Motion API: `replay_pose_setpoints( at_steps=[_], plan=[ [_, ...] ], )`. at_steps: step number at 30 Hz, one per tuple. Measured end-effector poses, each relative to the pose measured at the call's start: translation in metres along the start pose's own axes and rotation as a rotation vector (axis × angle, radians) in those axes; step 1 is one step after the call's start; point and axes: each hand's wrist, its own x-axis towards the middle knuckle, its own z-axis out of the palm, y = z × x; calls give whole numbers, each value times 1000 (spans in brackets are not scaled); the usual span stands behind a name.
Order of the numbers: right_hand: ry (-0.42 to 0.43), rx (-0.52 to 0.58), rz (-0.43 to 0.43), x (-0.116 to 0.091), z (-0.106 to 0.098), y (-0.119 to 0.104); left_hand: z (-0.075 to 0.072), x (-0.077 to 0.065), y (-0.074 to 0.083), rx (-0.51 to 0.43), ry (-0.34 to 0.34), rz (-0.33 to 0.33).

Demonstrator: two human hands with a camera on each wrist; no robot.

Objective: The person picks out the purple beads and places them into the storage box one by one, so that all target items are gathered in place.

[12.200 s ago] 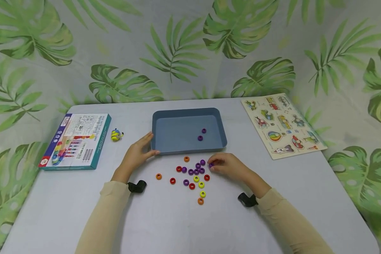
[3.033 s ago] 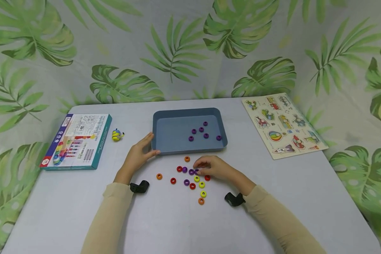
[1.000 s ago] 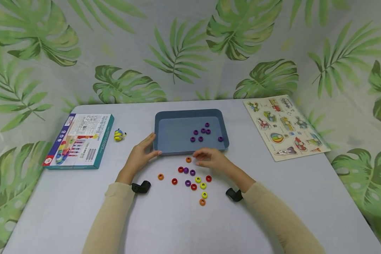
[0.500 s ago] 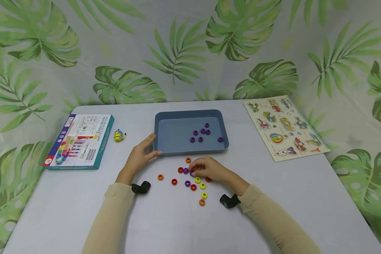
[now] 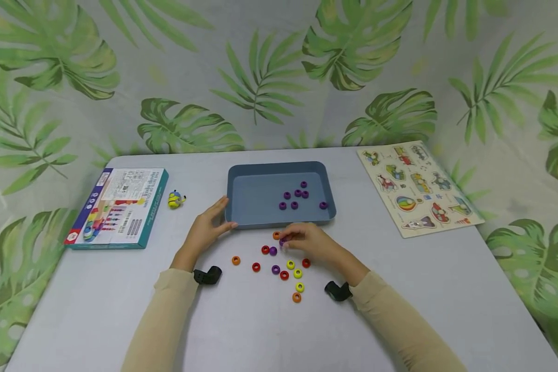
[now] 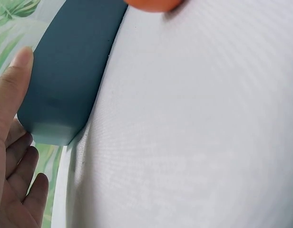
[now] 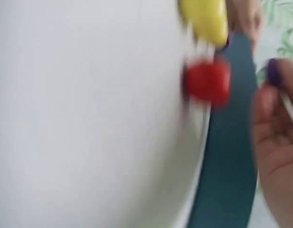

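Note:
My right hand (image 5: pixel 311 241) pinches a purple bead (image 7: pixel 274 72) between thumb and fingertips, just in front of the blue-grey tray (image 5: pixel 251 226). My left hand (image 5: pixel 205 226) rests against the tray's near left corner, its fingers along the left side and its thumb at the front wall. Several purple beads (image 5: pixel 294 205) lie inside the tray, toward its right half. Spread on the table before it are two more purple beads (image 5: pixel 276 269) and several red beads (image 5: pixel 256 267), yellow beads (image 5: pixel 298 274) and orange beads (image 5: pixel 235 260).
A boxed toy set (image 5: pixel 116 206) lies at the left, with a small yellow and blue toy figure (image 5: pixel 175 199) beside it. On the right is a wooden picture puzzle board (image 5: pixel 418 188). A leaf-patterned cloth (image 5: pixel 269 77) hangs behind the white table (image 5: pixel 242 330).
Over the span, more purple beads have come to lie in the tray. In the last half second my right hand lifts another from the pile toward the tray; my left hand stays at the corner.

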Motion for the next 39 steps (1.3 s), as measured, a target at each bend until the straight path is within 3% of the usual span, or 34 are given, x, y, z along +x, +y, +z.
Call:
replay_pose_setpoints(
  at_steps=[5,10,15,21,25,32,39],
  plan=[
    [185,32,-78,19,-32,9,1,0,0,4,7,6],
    [307,-44,13,38,-56,23,1,0,1,9,6,6],
    [275,-142,97,55,-58,37,2,1,-1,1,-1,0],
    [257,-181,176,64,-57,44,2,0,-2,-2,-7,2],
    [244,-186,186,63,-58,45,2,1,-2,-6,-7,1],
    [271,-88,111,54,-54,31,2,1,-2,-2,-6,10],
    [166,33,-110,23,-26,-8,1,1,-1,-5,4,9]
  ],
)
